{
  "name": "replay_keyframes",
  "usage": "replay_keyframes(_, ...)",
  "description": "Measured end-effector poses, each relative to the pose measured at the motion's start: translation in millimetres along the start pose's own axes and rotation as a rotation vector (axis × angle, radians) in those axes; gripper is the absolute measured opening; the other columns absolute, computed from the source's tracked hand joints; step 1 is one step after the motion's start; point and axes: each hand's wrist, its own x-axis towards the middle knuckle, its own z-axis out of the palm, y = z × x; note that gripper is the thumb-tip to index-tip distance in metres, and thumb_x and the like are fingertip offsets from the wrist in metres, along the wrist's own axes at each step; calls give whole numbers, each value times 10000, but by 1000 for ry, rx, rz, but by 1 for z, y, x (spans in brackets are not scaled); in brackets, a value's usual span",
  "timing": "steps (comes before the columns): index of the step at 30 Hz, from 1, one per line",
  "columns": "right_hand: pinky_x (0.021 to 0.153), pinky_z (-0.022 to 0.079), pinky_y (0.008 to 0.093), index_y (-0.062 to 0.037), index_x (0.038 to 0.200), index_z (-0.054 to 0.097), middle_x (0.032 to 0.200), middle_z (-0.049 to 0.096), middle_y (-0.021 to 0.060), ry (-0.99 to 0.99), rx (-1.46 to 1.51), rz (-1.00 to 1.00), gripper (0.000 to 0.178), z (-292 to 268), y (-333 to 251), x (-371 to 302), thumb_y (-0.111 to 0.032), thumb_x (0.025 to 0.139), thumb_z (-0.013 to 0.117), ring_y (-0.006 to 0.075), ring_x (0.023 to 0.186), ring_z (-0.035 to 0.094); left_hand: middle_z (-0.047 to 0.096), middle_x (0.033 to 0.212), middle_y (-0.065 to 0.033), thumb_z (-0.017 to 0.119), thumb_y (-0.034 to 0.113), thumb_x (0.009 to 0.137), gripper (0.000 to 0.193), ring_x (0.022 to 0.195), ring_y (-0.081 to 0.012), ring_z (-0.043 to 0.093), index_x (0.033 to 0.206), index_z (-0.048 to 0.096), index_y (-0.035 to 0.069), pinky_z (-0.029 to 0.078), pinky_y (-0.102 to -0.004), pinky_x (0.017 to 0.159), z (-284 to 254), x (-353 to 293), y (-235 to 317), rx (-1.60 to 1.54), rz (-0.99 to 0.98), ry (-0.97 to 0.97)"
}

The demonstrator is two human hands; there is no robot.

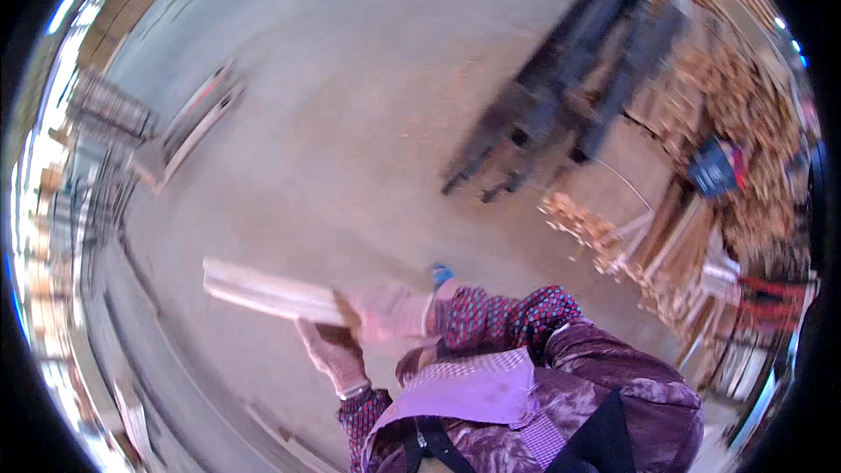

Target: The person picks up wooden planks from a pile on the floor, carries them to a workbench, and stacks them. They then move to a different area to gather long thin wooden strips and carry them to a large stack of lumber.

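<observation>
A short bundle of pale wooden strips (272, 292) is held out to the left in front of my body, above the floor. My right hand (390, 308), in a pinkish work glove, reaches across and grips its near end from above. Under that same end, my left hand (335, 357), gloved alike, closes around the wood from below. Motion blurs the right glove, so its single fingers do not show. Patterned sleeve covers (491, 317) reach down to both gloves.
A dark metal frame (561, 79) stands ahead to the right. Beyond it lie heaps of wooden strips (727, 96) with a dark blue bucket-like container (714, 166) on them. A pallet jack (188, 127) is at the far left, near stacked goods (109, 105). Concrete floor (350, 123) spreads between.
</observation>
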Motion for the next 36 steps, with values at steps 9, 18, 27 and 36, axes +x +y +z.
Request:
replay_keyframes(9, 1019, 462, 384, -5, 1439, 441, 1305, 609, 210, -222, 578, -142, 773, -107, -23, 260, -377, 815, 708, 319, 1198, 601, 474, 1446, -117, 530, 447, 1005, 665, 1307, -230, 459, 1488, 358, 23, 371, -392, 1101, 70, 215, 30, -87, -143, 102)
replay_keyframes(18, 954, 504, 331, 24, 1483, 368, 1251, 599, 119, -14, 1337, -122, 799, -235, 37, 501, -259, 817, 706, 216, 1076, 620, 501, 1263, -127, 643, 58, 904, 924, 1057, -215, 591, 1559, 0, 156, 560, -340, 824, 265, 443, 40, 77, -62, -442)
replay_keyframes(27, 943, 532, 368, 4, 1415, 426, 1228, 594, 145, 242, 1607, -152, 765, -343, 106, 656, -556, 920, 588, 244, 1053, 632, 367, 1432, -347, 731, 261, 842, 1073, 1079, -436, 643, 1555, -44, 63, 564, -478, 822, 405, 642, 29, 876, 328, -678)
replay_keyframes(36, 841, 585, 410, 20, 1386, 438, 1192, 618, 175, 15, 1854, -253, 823, -453, 116, 879, -534, 843, 709, 282, 1015, 656, 401, 1379, -355, 711, 325, 828, 1072, 1042, -438, 642, 1533, -7, -46, 553, -459, 839, 539, 819, 80, 1326, 333, -563)
